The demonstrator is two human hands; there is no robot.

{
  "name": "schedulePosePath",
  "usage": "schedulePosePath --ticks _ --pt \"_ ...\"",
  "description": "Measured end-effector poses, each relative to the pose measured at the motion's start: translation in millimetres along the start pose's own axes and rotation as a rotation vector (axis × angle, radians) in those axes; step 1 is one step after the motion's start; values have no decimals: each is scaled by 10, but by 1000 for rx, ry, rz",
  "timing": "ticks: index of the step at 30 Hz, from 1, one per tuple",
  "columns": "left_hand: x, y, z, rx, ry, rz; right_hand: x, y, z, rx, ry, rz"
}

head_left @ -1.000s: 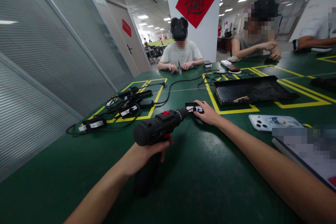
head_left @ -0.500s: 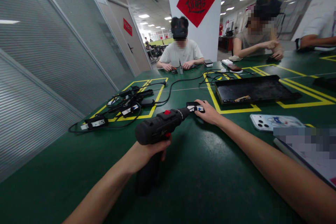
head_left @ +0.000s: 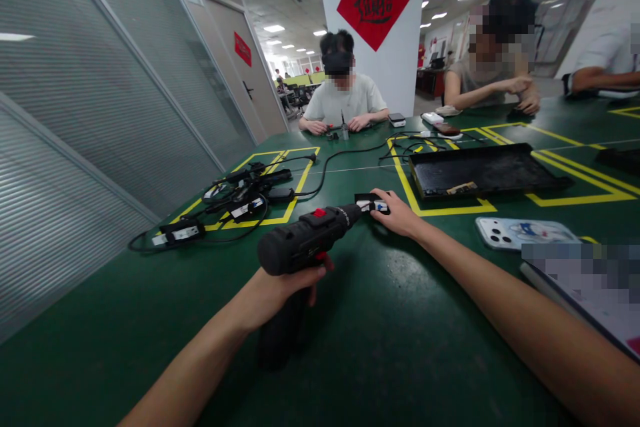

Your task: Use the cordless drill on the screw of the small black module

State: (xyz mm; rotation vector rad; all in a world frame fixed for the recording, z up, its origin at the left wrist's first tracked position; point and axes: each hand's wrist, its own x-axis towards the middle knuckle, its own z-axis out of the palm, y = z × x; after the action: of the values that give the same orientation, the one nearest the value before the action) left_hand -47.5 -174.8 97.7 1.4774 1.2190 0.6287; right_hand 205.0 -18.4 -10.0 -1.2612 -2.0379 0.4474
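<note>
A black cordless drill [head_left: 303, 238] with a red trigger is in my left hand [head_left: 283, 287], whose fingers wrap round its grip. The drill's nose points away and to the right, at a small black box with a white label or face [head_left: 367, 205]. My right hand [head_left: 397, 215] grips this box at its right end, low over the green table [head_left: 400, 333]. Whether the bit touches the box I cannot make out. The lower part of the drill's handle lies in shadow.
Left lie tangled black cables with adapters [head_left: 260, 188]. A black tray [head_left: 485, 170] stands at the right, behind a phone [head_left: 525, 232] and a blurred-out flat object [head_left: 585, 287]. Across the table sits a person [head_left: 345, 97] wearing a headset; other people sit far right.
The drill and both my hands stay nearly in place. A finger of my left hand shows a little more by the trigger. The person opposite has tilted their head slightly.
</note>
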Motion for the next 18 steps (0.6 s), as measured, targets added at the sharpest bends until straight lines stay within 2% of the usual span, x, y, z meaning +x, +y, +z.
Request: schedulePosePath --ticks 10,18 --pt "-14 55 -2 58 -22 -10 -1 -8 1 6 -3 -3" --pt "-7 24 -7 48 -19 -14 0 -30 -9 13 -13 8"
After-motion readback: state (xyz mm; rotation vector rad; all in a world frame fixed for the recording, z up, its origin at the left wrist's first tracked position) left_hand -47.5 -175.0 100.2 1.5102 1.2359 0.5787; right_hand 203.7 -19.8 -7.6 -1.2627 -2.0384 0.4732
